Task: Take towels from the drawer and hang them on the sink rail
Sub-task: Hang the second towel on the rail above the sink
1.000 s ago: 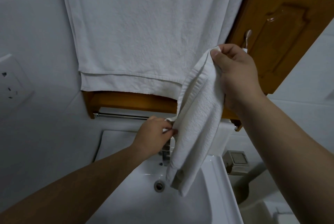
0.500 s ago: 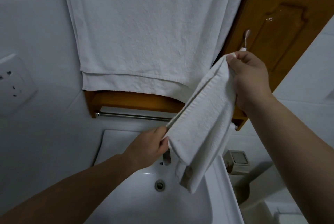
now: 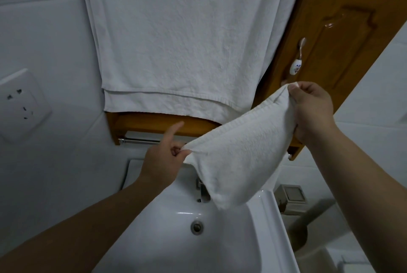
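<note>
Overhead, small towel [image 3: 239, 149] stretched between hands, left hand [image 3: 164, 160] pinching lower corner, right hand [image 3: 312, 109] gripping upper corner.

There is one view only, from the person's head. It looks forward and down, very near the sink [image 3: 259, 237] and the wall [image 3: 44, 30].

The small towel [image 3: 237, 153] is stretched between both hands over the sink [image 3: 266, 224]: the left hand [image 3: 163, 162] pinches its corner at 9 o'clock, the right hand [image 3: 312, 109] its corner at 2 o'clock. Behind it runs the rail [image 3: 141, 140]. A large towel [image 3: 182, 41] hangs above at 12 o'clock. The socket [image 3: 21, 105] sits far off at 9 o'clock, the cabinet door [image 3: 343, 37] at 1 o'clock.
</note>
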The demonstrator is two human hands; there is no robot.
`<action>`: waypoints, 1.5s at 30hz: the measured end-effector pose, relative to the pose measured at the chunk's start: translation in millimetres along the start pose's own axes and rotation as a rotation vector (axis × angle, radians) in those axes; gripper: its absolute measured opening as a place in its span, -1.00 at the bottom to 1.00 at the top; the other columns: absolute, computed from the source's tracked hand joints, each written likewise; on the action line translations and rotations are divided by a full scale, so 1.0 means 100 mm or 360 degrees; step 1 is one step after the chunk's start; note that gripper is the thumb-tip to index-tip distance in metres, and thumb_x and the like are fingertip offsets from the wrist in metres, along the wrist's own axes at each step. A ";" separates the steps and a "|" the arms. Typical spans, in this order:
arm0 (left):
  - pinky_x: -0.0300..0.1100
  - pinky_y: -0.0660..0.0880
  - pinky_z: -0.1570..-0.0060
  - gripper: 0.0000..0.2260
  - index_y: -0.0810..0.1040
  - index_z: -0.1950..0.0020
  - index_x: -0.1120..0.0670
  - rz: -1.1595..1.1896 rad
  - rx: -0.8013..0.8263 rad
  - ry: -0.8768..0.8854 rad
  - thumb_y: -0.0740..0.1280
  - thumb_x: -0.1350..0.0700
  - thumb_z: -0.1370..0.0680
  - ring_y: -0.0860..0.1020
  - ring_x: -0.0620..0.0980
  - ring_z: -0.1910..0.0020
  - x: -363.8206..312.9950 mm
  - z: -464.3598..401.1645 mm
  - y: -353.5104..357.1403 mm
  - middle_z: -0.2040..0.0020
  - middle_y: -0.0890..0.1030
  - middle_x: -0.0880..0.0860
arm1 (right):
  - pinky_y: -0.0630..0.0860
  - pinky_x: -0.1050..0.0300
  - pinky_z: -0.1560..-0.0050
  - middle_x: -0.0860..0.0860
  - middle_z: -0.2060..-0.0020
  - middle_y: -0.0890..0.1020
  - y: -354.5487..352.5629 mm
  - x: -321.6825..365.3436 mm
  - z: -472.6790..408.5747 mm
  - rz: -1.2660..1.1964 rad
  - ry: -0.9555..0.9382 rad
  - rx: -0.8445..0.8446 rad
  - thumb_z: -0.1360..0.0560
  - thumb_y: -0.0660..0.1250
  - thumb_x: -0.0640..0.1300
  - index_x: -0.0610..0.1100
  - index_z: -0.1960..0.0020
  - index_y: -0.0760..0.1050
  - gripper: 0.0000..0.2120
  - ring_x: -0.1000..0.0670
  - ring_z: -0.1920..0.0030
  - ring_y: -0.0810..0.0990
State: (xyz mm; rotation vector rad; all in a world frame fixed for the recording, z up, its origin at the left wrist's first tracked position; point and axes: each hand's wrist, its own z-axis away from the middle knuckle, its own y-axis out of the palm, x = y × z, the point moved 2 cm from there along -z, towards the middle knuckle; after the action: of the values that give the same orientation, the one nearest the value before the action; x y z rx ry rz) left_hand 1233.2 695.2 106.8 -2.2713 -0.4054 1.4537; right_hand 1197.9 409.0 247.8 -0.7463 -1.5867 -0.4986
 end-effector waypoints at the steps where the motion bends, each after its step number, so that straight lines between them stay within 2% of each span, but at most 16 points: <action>1: -0.51 0.45 0.22 -0.35 0.24 -0.52 -0.13 0.0062 0.0031 -0.0071 0.44 0.12 -0.51 0.57 -0.24 0.23 0.01 -0.03 -0.02 0.20 0.65 -0.11 | 0.53 0.05 -0.12 0.08 0.01 0.61 0.00 -0.01 -0.01 0.0005 0.0005 -0.0004 -0.61 0.31 -0.09 -0.08 -0.11 0.59 -0.86 -0.01 -0.08 0.56; 2: -0.53 0.43 0.21 -0.34 0.22 -0.53 -0.14 0.0099 0.0056 -0.0123 0.44 0.13 -0.51 0.57 -0.23 0.22 0.02 -0.06 -0.05 0.20 0.65 -0.09 | 0.53 0.03 -0.13 0.07 0.00 0.61 0.00 -0.03 -0.01 0.0011 0.0006 -0.0006 -0.61 0.31 -0.08 -0.08 -0.11 0.59 -0.86 -0.01 -0.08 0.55; 4: -0.54 0.43 0.18 -0.49 0.40 -0.45 -0.08 0.0104 0.0072 -0.0173 0.43 0.12 -0.53 0.58 -0.24 0.19 0.06 -0.12 -0.09 0.09 0.69 -0.05 | 0.53 0.03 -0.14 0.07 0.00 0.60 0.00 -0.05 -0.02 0.0017 0.0001 -0.0005 -0.61 0.31 -0.06 -0.08 -0.12 0.59 -0.85 0.00 -0.07 0.55; 7: -0.35 0.52 0.06 -0.77 0.63 -0.22 0.01 0.0069 0.0023 -0.0160 0.39 0.12 -0.56 0.61 -0.18 0.07 0.06 -0.20 -0.17 0.01 0.69 -0.06 | 0.54 0.05 -0.10 0.05 -0.03 0.60 -0.01 -0.05 -0.04 0.0041 -0.0023 0.0002 -0.61 0.30 -0.04 -0.06 -0.13 0.58 -0.84 -0.01 -0.07 0.55; 10: -0.39 0.43 0.13 -0.83 0.68 -0.13 0.06 -0.0008 -0.0035 -0.0180 0.37 0.15 -0.57 0.59 -0.10 0.07 0.08 -0.34 -0.30 0.05 0.67 -0.05 | 0.52 0.07 -0.07 0.08 -0.04 0.60 -0.04 -0.07 -0.06 0.0107 -0.0077 0.0063 -0.61 0.30 -0.03 -0.05 -0.15 0.59 -0.82 0.02 -0.05 0.55; 11: -0.35 0.44 0.12 -0.84 0.67 -0.12 0.06 -0.0040 -0.0045 -0.0182 0.36 0.14 -0.57 0.59 -0.08 0.06 0.09 -0.39 -0.34 0.04 0.68 -0.03 | 0.49 0.10 -0.05 0.12 -0.01 0.59 -0.04 -0.08 -0.06 0.0139 -0.0092 0.0086 -0.62 0.30 -0.03 -0.04 -0.15 0.60 -0.82 0.05 -0.04 0.53; 13: -0.17 0.49 0.03 -0.85 0.67 -0.10 0.04 -0.0135 -0.0069 -0.0190 0.34 0.11 -0.58 0.59 -0.01 0.01 0.09 -0.49 -0.43 0.01 0.68 0.00 | 0.44 0.17 0.02 0.20 0.04 0.55 -0.04 -0.12 -0.07 0.0192 -0.0119 0.0140 -0.62 0.28 -0.04 -0.02 -0.15 0.60 -0.82 0.13 0.01 0.50; 15: -0.09 0.49 -0.03 -0.85 0.65 -0.08 0.07 -0.0204 -0.0074 -0.0185 0.31 0.12 -0.59 0.58 0.03 0.00 0.03 -0.58 -0.49 0.01 0.67 0.03 | 0.41 0.20 0.05 0.23 0.07 0.54 -0.03 -0.16 -0.06 0.0248 -0.0138 0.0184 -0.63 0.27 -0.04 0.00 -0.13 0.60 -0.84 0.15 0.04 0.49; 19: -0.18 0.38 0.13 -0.86 0.61 -0.05 0.03 -0.0308 -0.0096 -0.0138 0.26 0.11 -0.61 0.55 0.02 0.04 -0.07 -0.76 -0.63 0.04 0.64 0.02 | 0.49 0.11 0.00 0.07 -0.09 0.60 0.00 -0.21 -0.08 0.0412 -0.0199 0.0228 -0.63 0.28 -0.02 -0.03 -0.17 0.60 -0.80 -0.02 -0.09 0.55; 22: -0.34 0.32 0.27 -0.85 0.60 -0.06 0.02 -0.0310 -0.0047 -0.0157 0.24 0.10 -0.63 0.51 -0.04 0.08 -0.11 -0.85 -0.70 0.03 0.61 0.00 | 0.56 0.07 -0.03 0.03 -0.14 0.60 0.00 -0.21 -0.11 0.0433 -0.0211 0.0230 -0.62 0.28 -0.02 -0.04 -0.18 0.59 -0.80 -0.04 -0.12 0.56; 24: -0.34 0.31 0.25 -0.85 0.60 -0.09 0.02 -0.0316 -0.0003 -0.0149 0.23 0.09 -0.63 0.50 -0.06 0.06 -0.16 -0.88 -0.74 0.02 0.59 -0.03 | 0.58 0.03 -0.06 0.03 -0.12 0.60 -0.01 -0.21 -0.13 0.0423 -0.0208 0.0227 -0.62 0.30 -0.02 -0.03 -0.16 0.59 -0.82 -0.04 -0.10 0.57; 28: -0.26 0.32 0.05 -0.82 0.61 -0.15 0.04 -0.0414 -0.0006 -0.0123 0.25 0.09 -0.63 0.47 -0.09 0.00 -0.23 -0.96 -0.80 -0.03 0.56 -0.06 | 0.59 0.11 0.06 0.03 -0.04 0.62 -0.03 -0.25 -0.15 0.0372 -0.0157 0.0235 -0.58 0.36 -0.07 -0.06 -0.10 0.60 -0.87 -0.02 -0.02 0.60; 33: -0.33 0.33 0.12 -0.80 0.64 -0.15 0.03 -0.0384 -0.0077 -0.0148 0.24 0.11 -0.62 0.48 -0.12 0.00 -0.24 -1.05 -0.79 -0.06 0.61 -0.04 | 0.47 0.25 0.24 0.09 0.06 0.61 -0.02 -0.23 -0.14 0.0426 -0.0232 0.0195 -0.58 0.36 -0.08 -0.06 -0.09 0.59 -0.88 0.07 0.07 0.58; 36: -0.26 0.33 0.01 -0.77 0.63 -0.19 0.04 -0.0520 -0.0096 -0.0097 0.22 0.10 -0.63 0.48 -0.09 0.01 -0.26 -1.07 -0.80 -0.12 0.64 0.02 | 0.50 0.21 0.22 0.09 0.06 0.62 -0.02 -0.22 -0.15 0.0523 -0.0329 0.0168 -0.58 0.36 -0.04 -0.01 -0.08 0.58 -0.89 0.08 0.07 0.58; 39: -0.26 0.32 -0.01 -0.77 0.62 -0.20 0.07 -0.0587 -0.0183 -0.0009 0.22 0.12 -0.64 0.53 0.02 -0.07 -0.34 -1.09 -0.81 -0.13 0.65 0.07 | 0.56 0.13 0.16 0.09 0.04 0.62 -0.02 -0.23 -0.16 0.0535 -0.0353 0.0174 -0.58 0.36 -0.03 0.00 -0.09 0.58 -0.88 0.06 0.05 0.59; 45: -0.32 0.33 -0.04 -0.78 0.64 -0.16 0.06 -0.0550 -0.0308 0.0145 0.22 0.13 -0.63 0.56 0.03 -0.09 -0.51 -1.15 -0.85 -0.11 0.66 0.06 | 0.47 0.22 0.26 0.12 0.08 0.59 -0.04 -0.28 -0.19 0.0569 -0.0294 0.0254 -0.61 0.32 -0.05 0.00 -0.08 0.55 -0.92 0.05 0.10 0.57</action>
State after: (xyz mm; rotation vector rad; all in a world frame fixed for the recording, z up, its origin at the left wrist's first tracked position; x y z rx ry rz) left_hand 1314.6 725.5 230.8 -2.2596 -0.8945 1.1749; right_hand 1209.6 388.2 223.5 -0.9496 -1.5951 -0.0427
